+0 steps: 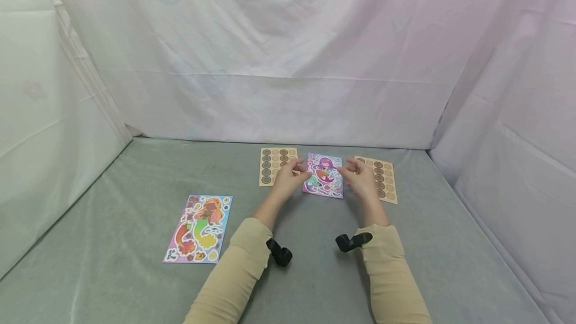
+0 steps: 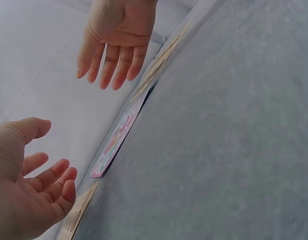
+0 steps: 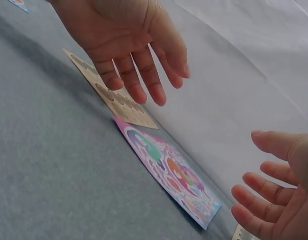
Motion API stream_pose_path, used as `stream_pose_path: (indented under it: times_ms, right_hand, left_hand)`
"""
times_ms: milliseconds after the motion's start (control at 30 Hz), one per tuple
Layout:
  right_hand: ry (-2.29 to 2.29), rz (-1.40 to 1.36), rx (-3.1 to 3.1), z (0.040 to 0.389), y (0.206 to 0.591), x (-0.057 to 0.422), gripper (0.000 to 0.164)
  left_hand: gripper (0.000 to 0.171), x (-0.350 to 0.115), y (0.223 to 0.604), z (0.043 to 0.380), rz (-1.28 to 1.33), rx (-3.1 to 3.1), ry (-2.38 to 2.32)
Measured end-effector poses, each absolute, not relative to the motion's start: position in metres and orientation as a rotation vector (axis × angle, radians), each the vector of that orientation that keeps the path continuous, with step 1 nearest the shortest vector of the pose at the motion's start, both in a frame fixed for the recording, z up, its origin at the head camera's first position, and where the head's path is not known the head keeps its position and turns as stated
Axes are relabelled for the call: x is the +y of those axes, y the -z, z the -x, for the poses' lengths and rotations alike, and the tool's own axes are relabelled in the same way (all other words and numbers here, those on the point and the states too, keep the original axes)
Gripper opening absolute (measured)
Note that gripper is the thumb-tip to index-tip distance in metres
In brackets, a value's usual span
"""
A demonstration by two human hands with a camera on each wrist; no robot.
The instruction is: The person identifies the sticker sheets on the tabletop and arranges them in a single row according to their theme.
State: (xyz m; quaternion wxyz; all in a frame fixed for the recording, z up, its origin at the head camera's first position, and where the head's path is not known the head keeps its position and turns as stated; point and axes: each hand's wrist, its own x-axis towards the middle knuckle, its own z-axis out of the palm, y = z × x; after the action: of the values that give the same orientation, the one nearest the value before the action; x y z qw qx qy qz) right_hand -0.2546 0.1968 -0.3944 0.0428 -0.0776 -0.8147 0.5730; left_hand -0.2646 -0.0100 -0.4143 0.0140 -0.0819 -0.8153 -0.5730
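Observation:
Between the two hands lies a purple mermaid sticker sheet (image 1: 325, 176) on the grey cloth. My left hand (image 1: 288, 180) hovers at its left side, with fingers spread and loosely bent, holding nothing. On the other side my right hand (image 1: 360, 178) is held the same way, its fingers near the sheet's right edge. Behind the left hand is a tan sheet of round stickers (image 1: 266, 166), partly covered by that hand. A second tan sheet of round stickers (image 1: 388, 184) lies under and beyond the right hand. In the right wrist view the mermaid sheet (image 3: 169, 172) lies flat below both hands.
A larger mermaid sticker sheet (image 1: 198, 229) lies at the front left, apart from the others. White curtains (image 1: 270, 64) hang behind and along both sides of the grey cloth (image 1: 112, 204). Black wrist cameras (image 1: 281, 255) stick out from both sleeves.

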Motion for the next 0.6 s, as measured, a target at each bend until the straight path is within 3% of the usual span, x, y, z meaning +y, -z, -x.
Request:
stream_pose_path:
  times_ms: [600]
  right_hand:
    - [-1.641,0.342,-2.612,0.258,0.409,0.2,0.055]
  left_hand:
    - [0.053,-0.009,0.429,0.262,0.183,-2.604,1.78]
